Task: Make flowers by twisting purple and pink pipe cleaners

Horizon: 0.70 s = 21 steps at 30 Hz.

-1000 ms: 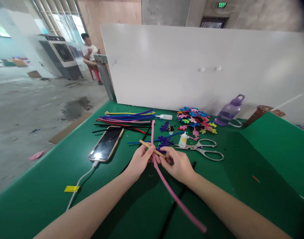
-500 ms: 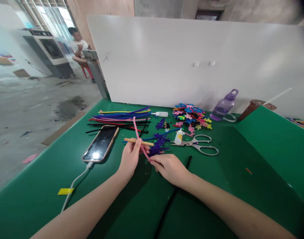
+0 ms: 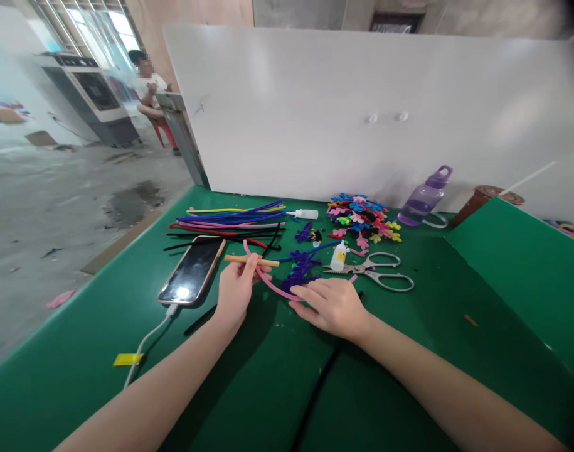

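My left hand [image 3: 236, 287] is closed on a short wooden stick [image 3: 250, 260], held level above the green table [image 3: 103, 314]. A pink pipe cleaner [image 3: 270, 284] curves from behind that stick down to my right hand [image 3: 332, 306], which pinches it low over the table with fingers together. Just beyond my right hand lies a purple pipe-cleaner flower [image 3: 300, 272]. A black pipe cleaner [image 3: 315, 392] lies on the table under my right forearm.
A phone [image 3: 192, 269] on a white cable lies left of my left hand. Behind are a bundle of coloured pipe cleaners [image 3: 230, 221], two small glue bottles [image 3: 338, 256], scissors [image 3: 378, 273], a pile of felt flowers [image 3: 362, 218], a purple bottle [image 3: 423, 201] and a white partition [image 3: 362, 113]. A person sits far left.
The pink pipe cleaner, long and straight a second ago, is now bent into a low curve. My right hand slid down along it and right, toward the table.
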Available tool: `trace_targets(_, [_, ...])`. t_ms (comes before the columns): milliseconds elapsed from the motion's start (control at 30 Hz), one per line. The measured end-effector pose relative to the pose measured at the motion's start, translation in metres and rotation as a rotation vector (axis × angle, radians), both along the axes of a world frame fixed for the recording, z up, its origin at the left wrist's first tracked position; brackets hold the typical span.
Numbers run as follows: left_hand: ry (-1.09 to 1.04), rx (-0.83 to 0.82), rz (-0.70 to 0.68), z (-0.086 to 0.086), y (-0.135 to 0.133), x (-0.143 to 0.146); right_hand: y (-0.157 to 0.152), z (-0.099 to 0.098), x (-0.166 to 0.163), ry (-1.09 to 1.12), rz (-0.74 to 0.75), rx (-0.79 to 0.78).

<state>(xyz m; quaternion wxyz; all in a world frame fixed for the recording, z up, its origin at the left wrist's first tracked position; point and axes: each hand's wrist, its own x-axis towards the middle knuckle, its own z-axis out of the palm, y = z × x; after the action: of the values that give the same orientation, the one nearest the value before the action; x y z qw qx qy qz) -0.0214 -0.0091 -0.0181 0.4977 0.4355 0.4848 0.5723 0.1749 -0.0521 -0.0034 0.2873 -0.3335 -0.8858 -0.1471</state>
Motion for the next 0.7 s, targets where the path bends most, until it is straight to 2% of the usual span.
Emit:
trace_targets(167, [-0.042, -0.044, -0.035, 0.002, 0.001, 0.002, 0.012, -0.008, 0.004, -0.129, 0.000, -0.020])
trace_targets(333, [-0.140, -0.043, -0.056, 0.001, 0.000, 0.006, 0.016, -0.014, 0.003, -0.089, -0.026, -0.051])
trace_targets(500, [-0.199, -0.073, -0.130, 0.003, -0.007, 0.014, 0.014, -0.009, 0.001, -0.061, -0.020, -0.075])
trace_targets(700, [-0.197, -0.103, -0.179, 0.005, -0.009, 0.016, 0.011, -0.007, 0.005, -0.150, -0.027, -0.069])
